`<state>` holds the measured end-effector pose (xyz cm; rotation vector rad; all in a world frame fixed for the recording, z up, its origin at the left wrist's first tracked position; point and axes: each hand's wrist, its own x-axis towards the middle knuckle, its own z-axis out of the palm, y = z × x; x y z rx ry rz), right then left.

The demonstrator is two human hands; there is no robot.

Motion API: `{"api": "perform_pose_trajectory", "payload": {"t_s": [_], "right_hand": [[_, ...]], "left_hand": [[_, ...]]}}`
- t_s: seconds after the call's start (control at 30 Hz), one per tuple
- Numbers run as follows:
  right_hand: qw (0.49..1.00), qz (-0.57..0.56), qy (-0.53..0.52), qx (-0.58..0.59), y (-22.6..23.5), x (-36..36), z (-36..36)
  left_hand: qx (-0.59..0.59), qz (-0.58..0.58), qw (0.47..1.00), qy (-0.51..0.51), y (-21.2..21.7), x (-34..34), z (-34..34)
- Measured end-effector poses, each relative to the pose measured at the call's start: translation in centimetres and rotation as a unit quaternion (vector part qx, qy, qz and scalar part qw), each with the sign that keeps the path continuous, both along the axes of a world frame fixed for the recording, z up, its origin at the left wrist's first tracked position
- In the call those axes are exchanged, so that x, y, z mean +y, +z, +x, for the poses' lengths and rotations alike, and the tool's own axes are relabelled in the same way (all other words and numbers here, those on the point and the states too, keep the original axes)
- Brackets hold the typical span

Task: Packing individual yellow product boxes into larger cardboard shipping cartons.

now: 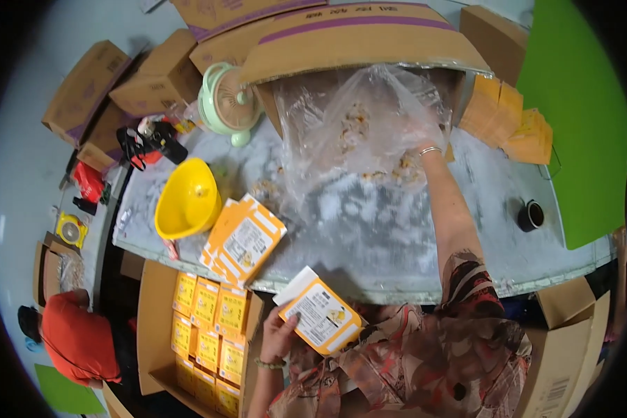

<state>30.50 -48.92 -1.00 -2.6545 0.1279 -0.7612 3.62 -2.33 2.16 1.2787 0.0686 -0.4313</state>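
Note:
My left hand (280, 333) holds a small orange and white carton (320, 315) with its white flap open, close to my body below the table edge. My right arm stretches across the table, and my right hand (412, 161) is inside a large clear plastic bag (359, 118) that holds small pale pieces. The bag hides the fingers, so their grip is unclear. The bag spills out of a big cardboard box lying on its side (355, 38). A stack of flat orange cartons (244, 240) lies on the table to the left.
A yellow funnel (186, 200), a green desk fan (228, 101) and a black cup (531, 214) stand on the foil-covered table (411, 244). An open box of filled orange cartons (205, 327) sits lower left. More flat cartons (508, 118) lie far right. A person in red (76, 338) crouches left.

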Motion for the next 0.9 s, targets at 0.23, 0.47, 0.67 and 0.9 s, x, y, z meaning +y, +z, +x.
{"api": "perform_pose_trajectory", "payload": {"t_s": [0.23, 0.47, 0.67, 0.9], "right_hand": [[0.999, 0.038, 0.018, -0.019, -0.8, -4.1, 4.7], [0.998, 0.050, 0.025, 0.010, -1.3, -3.4, 4.0], [0.996, 0.038, 0.050, 0.069, 0.6, 1.1, 1.5], [0.989, 0.039, 0.092, 0.112, 1.5, 10.7, -6.7]], "left_hand": [[-0.025, -0.008, 1.000, 0.003, 0.2, -2.7, 1.8], [0.015, -0.050, 0.999, 0.013, -2.2, -3.4, 4.3], [-0.010, -0.062, 0.997, 0.037, -2.0, -3.5, 4.3], [-0.006, -0.065, 0.996, 0.059, -2.3, -4.1, 3.8]]}}
